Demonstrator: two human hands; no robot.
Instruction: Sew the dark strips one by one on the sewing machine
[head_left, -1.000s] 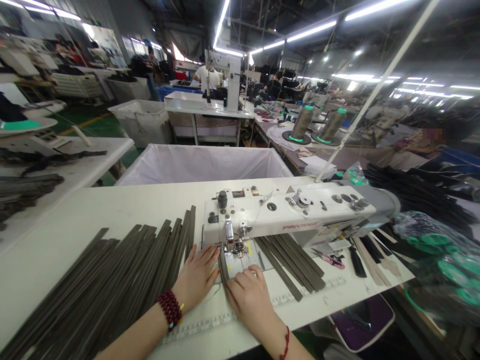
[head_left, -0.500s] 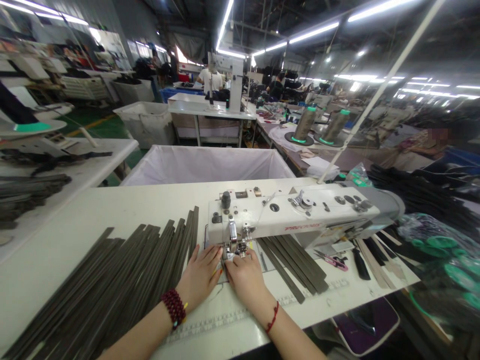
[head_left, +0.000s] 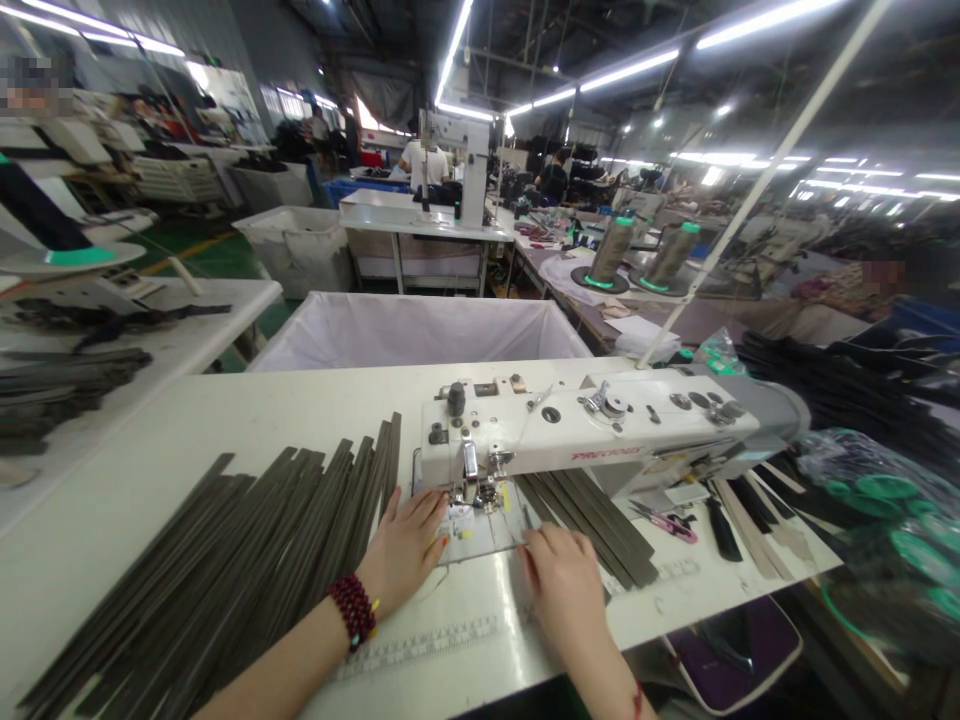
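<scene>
My left hand (head_left: 405,550) lies flat and open on the white table, just left of the needle plate (head_left: 480,528) of the white sewing machine (head_left: 592,430). My right hand (head_left: 564,580) rests palm down to the right of the plate, fingers spread, its fingertips touching the near ends of a small stack of dark grey strips (head_left: 592,515). A large fan of the same dark strips (head_left: 247,560) lies to the left of my left hand. No strip shows under the presser foot (head_left: 484,492).
A white fabric-lined bin (head_left: 420,330) stands behind the table. Pink-handled snips (head_left: 664,520) and more strips lie at the right under the machine arm. Two thread cones (head_left: 637,250) stand at the back right. A printed ruler (head_left: 420,645) runs along the table's front edge. Other workers sit far behind.
My right hand has moved right from the presser foot to the small strip stack. The strip that lay at the needle a second ago is gone from view. My left hand has stayed.
</scene>
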